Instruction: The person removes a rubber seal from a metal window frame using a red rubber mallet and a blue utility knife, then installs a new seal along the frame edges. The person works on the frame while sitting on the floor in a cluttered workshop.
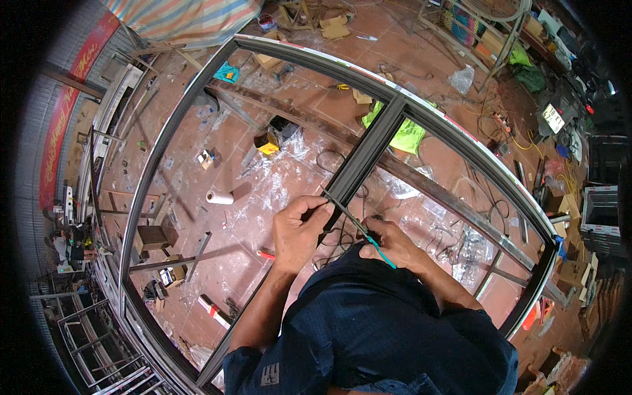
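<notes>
A long, thin, dark tool with a teal handle point(380, 251) slants between my hands, above the middle bar of a dark metal frame point(363, 155). My right hand point(394, 245) is closed around it near the teal part. Its exact kind cannot be made out. The thumb and forefinger of my left hand point(296, 230) are pinched together beside the tool's far end. Whatever lies between those fingertips is too small to name. The large frame surrounds both hands, with pale protective strips along its outer edge. My torso covers the lower end of the middle bar.
Brown beams point(454, 192) run beneath the frame. On the dusty tiled floor lie a white roll point(220, 197), a black and yellow box point(266, 143), bright green cloth point(408, 136) and loose cables. Metal profiles point(99, 336) stand at the lower left. Cardboard boxes point(574, 272) crowd the right.
</notes>
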`<action>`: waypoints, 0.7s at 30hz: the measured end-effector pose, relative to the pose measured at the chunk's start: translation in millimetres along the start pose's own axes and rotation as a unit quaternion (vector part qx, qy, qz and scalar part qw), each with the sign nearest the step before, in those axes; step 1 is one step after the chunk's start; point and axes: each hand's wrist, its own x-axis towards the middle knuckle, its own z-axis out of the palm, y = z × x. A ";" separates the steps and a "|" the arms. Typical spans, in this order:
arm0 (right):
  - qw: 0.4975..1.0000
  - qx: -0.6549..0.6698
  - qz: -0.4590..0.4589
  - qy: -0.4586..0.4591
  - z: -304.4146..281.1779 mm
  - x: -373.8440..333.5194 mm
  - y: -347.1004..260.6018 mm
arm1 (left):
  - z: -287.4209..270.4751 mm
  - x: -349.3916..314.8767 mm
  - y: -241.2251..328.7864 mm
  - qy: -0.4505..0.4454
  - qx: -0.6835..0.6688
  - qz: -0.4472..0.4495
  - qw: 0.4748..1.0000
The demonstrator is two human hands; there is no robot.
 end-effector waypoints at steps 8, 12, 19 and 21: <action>0.998 -0.069 0.002 -0.004 -7.8 0.9 4.6 | 1.5 0.9 1.1 0.009 0.015 0.011 1.000; 0.997 -0.074 0.006 -0.020 -15.0 0.3 13.0 | 8.8 3.8 3.3 0.005 0.026 0.000 1.000; 0.992 -0.124 -0.023 -0.014 -24.3 3.4 25.0 | 18.7 16.1 -4.3 0.020 0.067 -0.030 0.997; 0.993 -0.120 -0.021 -0.003 -30.2 5.1 22.7 | 16.5 21.8 -14.4 0.022 0.061 -0.028 0.997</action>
